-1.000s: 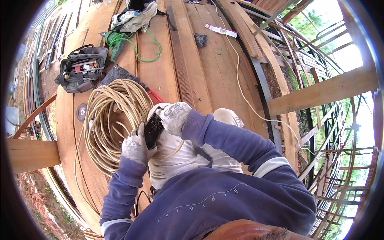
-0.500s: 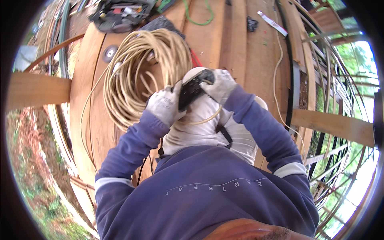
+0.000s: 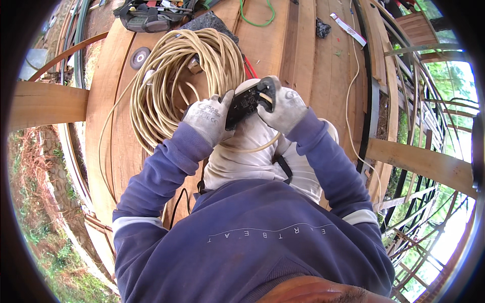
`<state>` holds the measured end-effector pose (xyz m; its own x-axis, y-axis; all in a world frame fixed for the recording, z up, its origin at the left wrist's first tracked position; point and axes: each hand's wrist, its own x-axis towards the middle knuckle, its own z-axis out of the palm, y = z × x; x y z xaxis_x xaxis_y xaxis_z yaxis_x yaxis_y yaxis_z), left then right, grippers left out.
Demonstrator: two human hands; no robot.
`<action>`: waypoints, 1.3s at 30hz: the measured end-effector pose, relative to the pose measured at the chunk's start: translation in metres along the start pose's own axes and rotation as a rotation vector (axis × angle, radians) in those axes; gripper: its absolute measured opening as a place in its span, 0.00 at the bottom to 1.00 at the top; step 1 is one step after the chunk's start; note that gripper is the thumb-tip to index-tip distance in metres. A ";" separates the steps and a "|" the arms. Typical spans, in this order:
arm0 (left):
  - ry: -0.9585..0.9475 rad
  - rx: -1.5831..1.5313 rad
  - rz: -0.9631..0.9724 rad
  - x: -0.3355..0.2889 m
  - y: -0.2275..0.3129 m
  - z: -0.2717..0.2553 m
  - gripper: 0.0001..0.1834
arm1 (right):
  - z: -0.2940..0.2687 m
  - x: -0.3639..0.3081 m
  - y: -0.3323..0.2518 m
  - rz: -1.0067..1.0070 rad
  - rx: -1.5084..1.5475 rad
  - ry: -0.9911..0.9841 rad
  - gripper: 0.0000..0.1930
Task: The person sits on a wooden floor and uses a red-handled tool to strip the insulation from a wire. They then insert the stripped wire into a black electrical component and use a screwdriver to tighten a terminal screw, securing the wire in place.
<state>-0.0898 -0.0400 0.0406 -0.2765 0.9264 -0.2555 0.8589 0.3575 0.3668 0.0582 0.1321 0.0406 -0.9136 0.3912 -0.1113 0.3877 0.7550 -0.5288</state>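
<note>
Above my lap, both gloved hands hold a flat black plastic block [image 3: 243,105] with raised markings on its face; it looks like the back of a power strip. My left hand [image 3: 207,117] grips its left end, thumb along the edge. Around the right end my right hand [image 3: 281,107] is closed, where a short bend of cream cable [image 3: 265,97] shows at the block. More cream cable [image 3: 257,148] curves below that hand across my thigh. A large coil of the same cream cable [image 3: 144,108] lies on the planks just beyond my left hand.
A grey-black tool bag [image 3: 156,21] stands at the far left, near a grinding disc [image 3: 139,58]. Green cord [image 3: 257,23], a black crumpled scrap [image 3: 322,28] and a white packet [image 3: 348,30] lie farther off. Wooden beams [image 3: 48,102] cross at the deck's sides.
The black block has turned a little, so its marked face shows more clearly. My right hand has shifted slightly, with the cable bend now visible at its fingers. Both hands keep their hold.
</note>
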 end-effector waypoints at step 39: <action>-0.055 0.520 0.266 0.031 0.006 -0.053 0.43 | 0.038 -0.049 0.031 0.167 1.468 0.021 0.31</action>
<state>-0.1162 -0.0031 0.0819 -0.0115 0.9640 -0.2655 0.9982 -0.0044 -0.0594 0.1105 0.1164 -0.0020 -0.8652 0.4348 -0.2498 0.0053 -0.4903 -0.8716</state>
